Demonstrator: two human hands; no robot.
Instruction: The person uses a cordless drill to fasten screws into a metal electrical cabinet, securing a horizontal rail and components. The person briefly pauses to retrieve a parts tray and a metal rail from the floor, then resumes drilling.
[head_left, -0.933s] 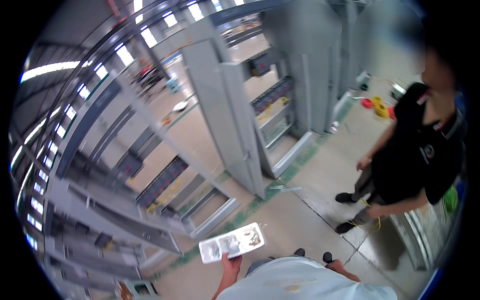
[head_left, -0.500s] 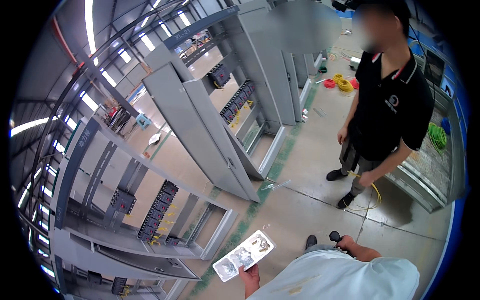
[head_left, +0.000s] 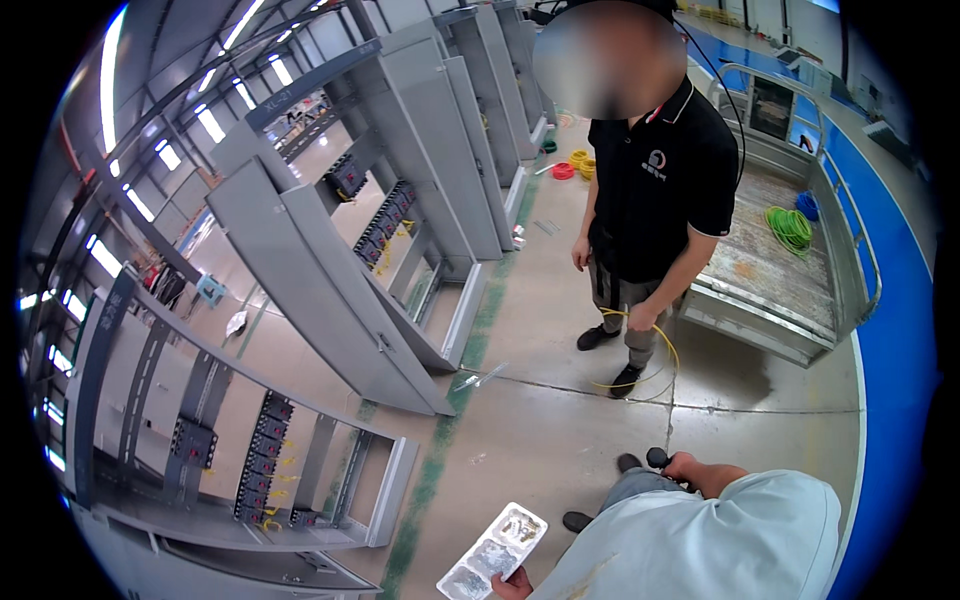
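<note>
Over the pale floor (head_left: pixel 540 430), close to the wearer's body, a white tray (head_left: pixel 531 544) tilts with its three compartments facing up. Brownish small parts (head_left: pixel 518 528) lie in its far compartment, and silvery small parts (head_left: pixel 492 557) fill the middle and near ones. At the tray's right-hand edge, the left hand (head_left: pixel 513 584) grips the rim. Right of the tray and a little farther off, the right hand (head_left: pixel 685 468) is closed around a dark tool (head_left: pixel 657 457) with a round end; its exact kind cannot be told.

Just left of the tray, a green strip (head_left: pixel 430 490) runs along the floor. Past that, farther left of the tray, stands a grey cabinet frame (head_left: pixel 395 490) carrying a row of black breakers (head_left: pixel 262 460) with short yellow leads. Beyond the tray, thin metal strips (head_left: pixel 482 377) lie near a second grey cabinet (head_left: pixel 450 330).

Beyond the tray and to its right, a co-worker (head_left: pixel 655 190) in a black polo shirt stands facing the wearer, one fist around a loop of yellow wire (head_left: pixel 677 355). Farther right of the tray, a metal cart (head_left: pixel 745 285) bears a green coil (head_left: pixel 789 231) and a blue coil (head_left: pixel 806 206).
</note>
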